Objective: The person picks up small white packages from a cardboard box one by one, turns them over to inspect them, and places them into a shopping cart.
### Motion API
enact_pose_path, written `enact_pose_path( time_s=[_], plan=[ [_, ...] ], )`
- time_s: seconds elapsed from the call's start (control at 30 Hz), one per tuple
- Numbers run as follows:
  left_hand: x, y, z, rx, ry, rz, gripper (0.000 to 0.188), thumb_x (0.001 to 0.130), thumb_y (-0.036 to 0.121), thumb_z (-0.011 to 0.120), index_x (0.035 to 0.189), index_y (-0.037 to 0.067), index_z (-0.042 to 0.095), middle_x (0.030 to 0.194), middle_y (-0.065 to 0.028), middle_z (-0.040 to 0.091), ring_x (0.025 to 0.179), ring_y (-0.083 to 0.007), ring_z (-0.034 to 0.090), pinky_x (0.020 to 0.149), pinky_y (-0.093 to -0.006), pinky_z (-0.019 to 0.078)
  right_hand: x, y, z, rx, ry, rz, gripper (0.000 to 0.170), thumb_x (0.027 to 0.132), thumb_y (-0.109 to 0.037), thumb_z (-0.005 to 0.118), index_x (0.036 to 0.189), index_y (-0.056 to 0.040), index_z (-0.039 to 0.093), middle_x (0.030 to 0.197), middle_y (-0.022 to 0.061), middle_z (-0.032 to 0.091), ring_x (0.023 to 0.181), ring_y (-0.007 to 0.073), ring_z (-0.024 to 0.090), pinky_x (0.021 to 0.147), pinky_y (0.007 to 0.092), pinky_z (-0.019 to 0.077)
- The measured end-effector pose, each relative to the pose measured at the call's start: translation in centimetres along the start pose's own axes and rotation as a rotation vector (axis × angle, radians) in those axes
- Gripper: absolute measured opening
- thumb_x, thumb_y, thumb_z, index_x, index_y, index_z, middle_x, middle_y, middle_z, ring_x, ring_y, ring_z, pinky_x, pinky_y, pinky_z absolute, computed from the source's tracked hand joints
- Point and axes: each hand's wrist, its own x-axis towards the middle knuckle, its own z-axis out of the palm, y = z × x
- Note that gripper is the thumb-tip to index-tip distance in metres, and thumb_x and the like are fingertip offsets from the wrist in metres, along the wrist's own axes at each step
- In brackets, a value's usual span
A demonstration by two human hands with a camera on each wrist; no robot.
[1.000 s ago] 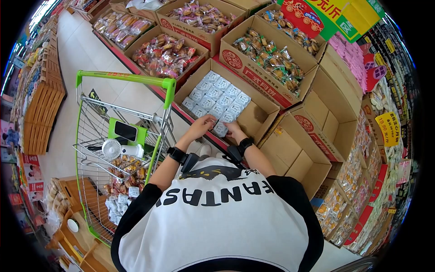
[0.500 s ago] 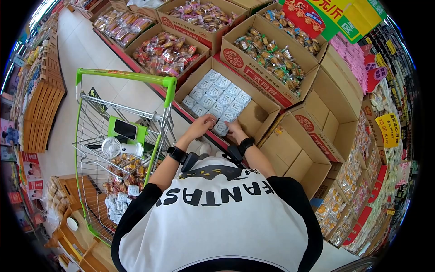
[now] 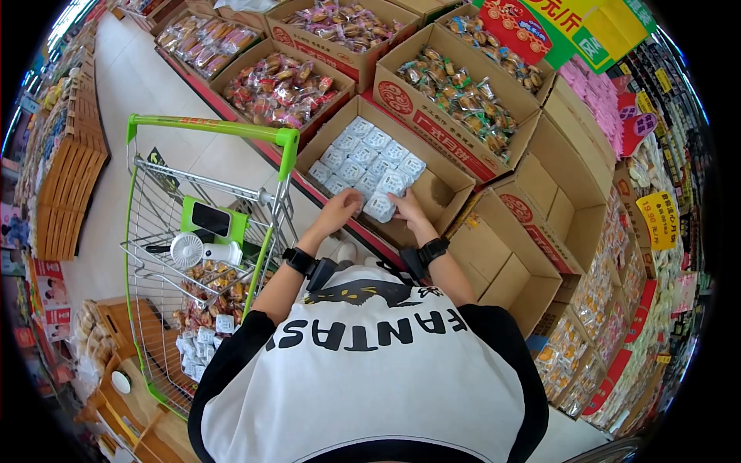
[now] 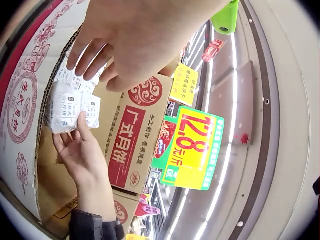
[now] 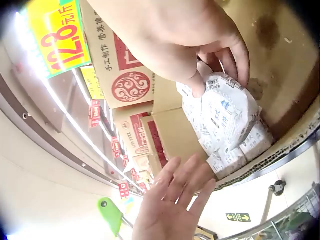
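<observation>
My right hand (image 3: 411, 211) pinches a white-wrapped mooncake (image 3: 379, 207) between thumb and fingers, at the near side of an open cardboard box (image 3: 451, 174). In the right wrist view the wrapped mooncake (image 5: 227, 110) is tilted, its blue print showing, above others in the box. My left hand (image 3: 340, 213) is just to its left, over the box's near edge. The right wrist view shows the left hand (image 5: 172, 205) with fingers spread and holding nothing. Several more white-wrapped mooncakes (image 3: 363, 154) lie in rows beyond both hands.
A green-handled shopping cart (image 3: 212, 130) stands at left, carrying a phone (image 3: 212, 219), a small white fan (image 3: 187, 250) and bagged goods. Boxes of wrapped pastries (image 3: 282, 91) surround the box, and a bare-bottomed carton (image 3: 502, 251) sits right of it. A price sign (image 4: 192, 147) hangs behind.
My right hand has drawn the wrapped mooncake up slightly from the near corner of the rows. The left hand has come away from it a little to the left.
</observation>
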Motion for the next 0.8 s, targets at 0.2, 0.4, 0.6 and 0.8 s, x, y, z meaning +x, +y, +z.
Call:
enact_pose_path(
  time_s=[0.2,0.4,0.6,0.8],
  plan=[
    [0.4,0.1,1.0,0.011,0.106,0.085,0.036,0.076,0.013,0.056,0.106,-0.001,0.044,0.098,-0.0099,0.052,0.086,-0.0138,0.051,0.074,-0.0251,0.0409,-4.1,-4.0,0.5,0.071,-0.114,-0.198,0.044,0.078,-0.020,0.054,0.112,-0.0059,0.030,0.099,0.0087,0.051,0.083,0.0163,0.053,0.062,0.0301,0.0469],
    [0.1,1.9,0.6,-0.300,-0.132,-0.060,0.037,0.076,0.010,0.056,0.108,-0.002,0.042,0.093,-0.0099,0.054,0.084,-0.0141,0.053,0.071,-0.0240,0.0431,-5.4,-4.8,1.6,0.069,-0.221,-0.415,0.040,0.080,-0.017,0.051,0.112,-0.0055,0.032,0.095,0.0076,0.053,0.081,0.0142,0.053,0.066,0.0272,0.0449],
    [-1.5,3.8,-0.6,-0.496,-0.211,-0.166,0.035,0.078,0.012,0.052,0.110,-0.001,0.042,0.096,-0.0058,0.054,0.085,-0.0108,0.053,0.071,-0.0228,0.0447,-7.1,-6.5,2.7,0.251,-0.138,-0.443,0.036,0.082,-0.016,0.047,0.112,-0.0046,0.032,0.097,0.0093,0.052,0.087,0.0173,0.053,0.072,0.0273,0.0431],
    [-3.3,6.2,-2.1,-0.757,-0.262,-0.048,0.039,0.078,0.015,0.053,0.111,0.000,0.040,0.100,-0.0055,0.052,0.088,-0.0127,0.053,0.076,-0.0248,0.0441,-8.3,-8.6,2.0,0.465,-0.265,-0.497,0.038,0.081,-0.010,0.043,0.114,-0.0025,0.028,0.100,0.0132,0.049,0.091,0.0233,0.052,0.070,0.0315,0.0469]
  ],
)
